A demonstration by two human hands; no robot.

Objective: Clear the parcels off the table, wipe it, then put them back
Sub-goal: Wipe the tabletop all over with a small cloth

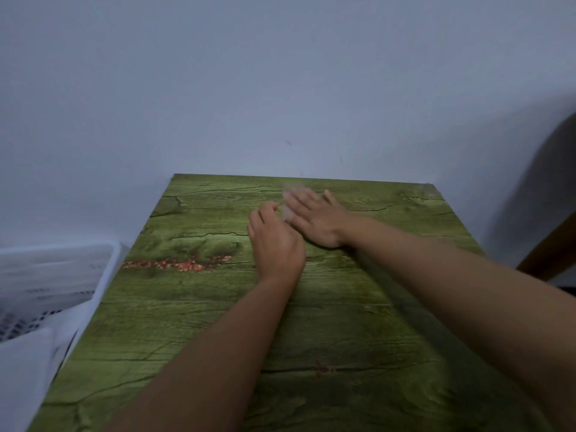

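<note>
While both hands worked at 12 o'clock on the table, status was:
table (pixel 327 322): green wood-grain top, no parcels visible on it; red marks at 9 o'clock.
cloth (pixel 288 210): pale, blurred wad at far edge, under the right hand.
right hand (pixel 314 219): fingers spread flat, pressed on the cloth.
left hand (pixel 276 241): fingers curled just beside the cloth; pinching its edge or not, could not tell.
handling: cloth looked soft, light, bunch-prone; best pinned under a flat palm.
basket (pixel 46 275): white, at 9 o'clock beside the table; contents blurred.
step: likely wiping.
</note>
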